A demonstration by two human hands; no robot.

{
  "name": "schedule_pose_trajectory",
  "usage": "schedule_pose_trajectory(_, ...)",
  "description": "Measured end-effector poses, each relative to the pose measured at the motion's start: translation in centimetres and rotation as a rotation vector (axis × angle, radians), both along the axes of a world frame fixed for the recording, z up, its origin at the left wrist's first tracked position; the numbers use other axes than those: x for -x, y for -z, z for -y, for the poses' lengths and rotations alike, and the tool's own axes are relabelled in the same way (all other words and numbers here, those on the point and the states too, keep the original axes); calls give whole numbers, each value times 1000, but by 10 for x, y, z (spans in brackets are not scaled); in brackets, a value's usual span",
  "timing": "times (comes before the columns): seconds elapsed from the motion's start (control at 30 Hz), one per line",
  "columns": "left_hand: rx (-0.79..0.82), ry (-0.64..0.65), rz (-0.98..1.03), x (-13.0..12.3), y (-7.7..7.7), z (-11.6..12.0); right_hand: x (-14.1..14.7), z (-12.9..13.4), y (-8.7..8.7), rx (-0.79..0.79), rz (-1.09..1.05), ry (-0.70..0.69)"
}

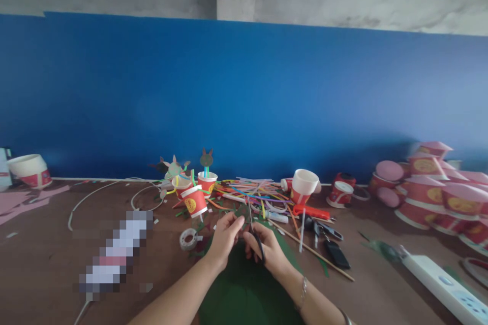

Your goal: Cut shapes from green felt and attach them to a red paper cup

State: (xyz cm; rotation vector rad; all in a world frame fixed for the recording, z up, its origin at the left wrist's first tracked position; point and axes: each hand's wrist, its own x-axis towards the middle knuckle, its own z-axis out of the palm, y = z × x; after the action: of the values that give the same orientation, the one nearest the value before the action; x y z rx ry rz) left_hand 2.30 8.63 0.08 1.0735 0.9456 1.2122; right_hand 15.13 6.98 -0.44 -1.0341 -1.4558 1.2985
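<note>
The right hand point(269, 250) is clenched around the black loop handles of a pair of scissors point(258, 244), their thin blades pointing up and away from the person. The left hand point(224, 237) is closed just beside the blades, its fingers pinching the upper part of a dark green paper sheet point(244, 294), which hangs down between the wrists. A metal bracelet point(303, 289) circles the right wrist. Green scraps point(238, 212) lie on the brown wooden surface point(46, 249) just ahead of the hands, near a roll of clear tape point(188, 239) and a heap of coloured drinking straws point(247, 195). Beyond them stand red paper cups point(208, 184) with small cut-out figures on straws. To the right lie a red craft knife point(310, 212), a long wooden skewer point(312, 251) and a white power strip point(442, 284), with a pile of red-and-pink paper cups point(438, 195) against the blue wall point(229, 96).
</note>
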Motion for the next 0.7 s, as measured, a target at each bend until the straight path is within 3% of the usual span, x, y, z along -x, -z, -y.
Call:
schedule_pose_trajectory(0.2,74,42,21,-1,-6,2,0,0,1,-29,-7,10)
schedule_pose_trajectory(0.7,114,89,46,1,-4,2,2,2,-1,-9,-1,36)
